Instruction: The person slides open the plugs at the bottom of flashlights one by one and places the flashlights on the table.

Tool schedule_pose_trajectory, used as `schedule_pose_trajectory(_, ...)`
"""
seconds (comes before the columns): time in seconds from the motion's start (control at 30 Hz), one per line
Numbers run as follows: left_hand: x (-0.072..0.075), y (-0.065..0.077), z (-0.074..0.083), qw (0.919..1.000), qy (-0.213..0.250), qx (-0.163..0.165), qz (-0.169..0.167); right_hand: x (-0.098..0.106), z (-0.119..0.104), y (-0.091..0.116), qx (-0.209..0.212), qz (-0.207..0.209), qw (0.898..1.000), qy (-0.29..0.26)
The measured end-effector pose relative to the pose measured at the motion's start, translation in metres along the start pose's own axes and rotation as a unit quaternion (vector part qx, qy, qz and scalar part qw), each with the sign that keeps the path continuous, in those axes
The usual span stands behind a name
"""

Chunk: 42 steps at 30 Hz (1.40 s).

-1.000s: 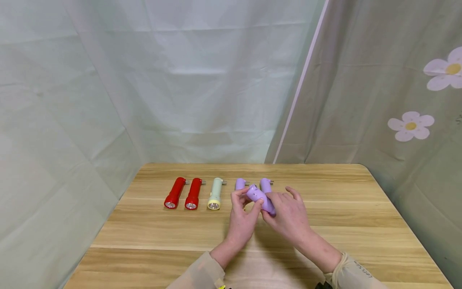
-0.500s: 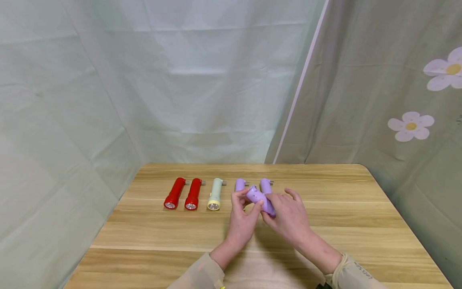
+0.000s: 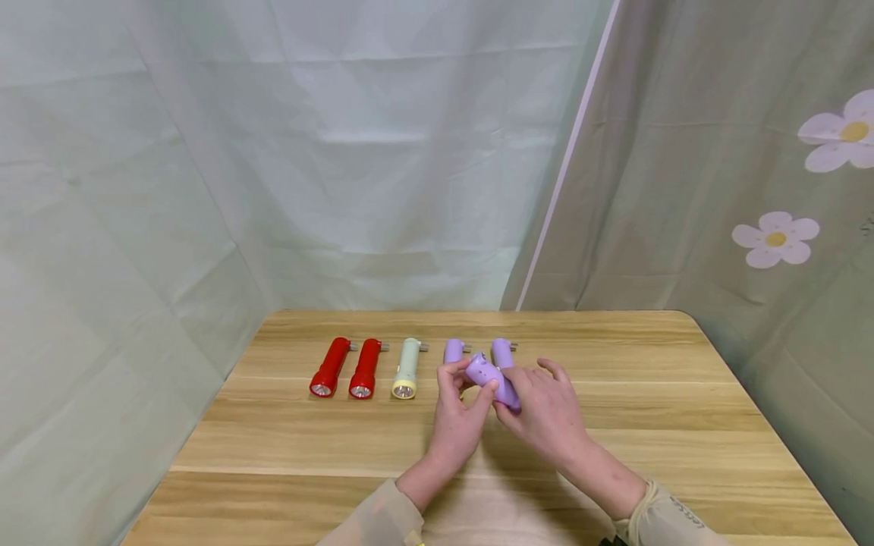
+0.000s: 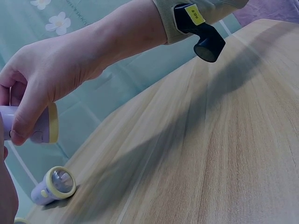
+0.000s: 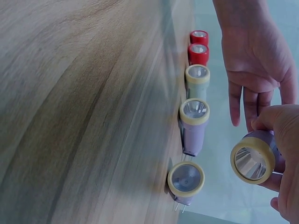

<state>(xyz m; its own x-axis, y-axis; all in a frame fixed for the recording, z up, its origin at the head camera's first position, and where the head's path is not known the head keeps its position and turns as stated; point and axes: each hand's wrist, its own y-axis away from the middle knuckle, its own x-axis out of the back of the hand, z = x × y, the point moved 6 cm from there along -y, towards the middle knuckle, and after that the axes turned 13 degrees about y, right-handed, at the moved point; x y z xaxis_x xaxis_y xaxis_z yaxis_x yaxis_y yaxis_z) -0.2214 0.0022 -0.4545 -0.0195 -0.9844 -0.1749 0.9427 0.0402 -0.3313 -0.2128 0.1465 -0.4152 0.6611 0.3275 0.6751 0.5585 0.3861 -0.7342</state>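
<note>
Both hands hold a light purple flashlight (image 3: 483, 369) above the table, tilted with its tail up and to the left. My left hand (image 3: 457, 415) pinches the tail end between thumb and fingers. Around the head end curl the fingers of my right hand (image 3: 546, 402), which hide most of that end in the head view. Its yellow rim and clear lens (image 5: 252, 162) show in the right wrist view. Behind the hands, two more purple flashlights, one left (image 3: 454, 349) and one right (image 3: 502, 352), lie partly hidden with prongs out.
On the wooden table (image 3: 307, 455), a pale green flashlight (image 3: 407, 364) and two red flashlights, one at far left (image 3: 331, 368) and one beside it (image 3: 366, 368), continue the row leftward. A pale curtain (image 3: 410, 189) hangs behind the table.
Nearly nothing differs: both hands keep their hold on the purple flashlight in the same place. The head view has shifted very slightly.
</note>
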Motion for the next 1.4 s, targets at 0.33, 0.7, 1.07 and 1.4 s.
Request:
schedule_pose_trajectory(0.33, 0.0004, 0.0011, -0.0011, 1.0, -0.002, -0.005, -0.002, -0.0007, -0.0005, 0.0015, 0.0, 0.001, 1.0, -0.002)
schedule_pose_trajectory(0.7, 0.0005, 0.0014, -0.0016, 1.0, 0.002, 0.003, -0.004, -0.0011, -0.001, 0.002, 0.001, -0.002, 1.0, -0.003)
schedule_pose_trajectory(1.07, 0.0004, 0.0014, -0.0031, 0.9999, 0.012, -0.002, -0.006, 0.0004, -0.0014, 0.0013, 0.003, 0.004, 1.0, -0.006)
schedule_pose_trajectory(1.4, 0.0002, 0.0004, -0.003, 0.9999, 0.003, 0.002, -0.011, -0.0004, -0.0008, 0.0009, 0.001, 0.0, 1.0, -0.006)
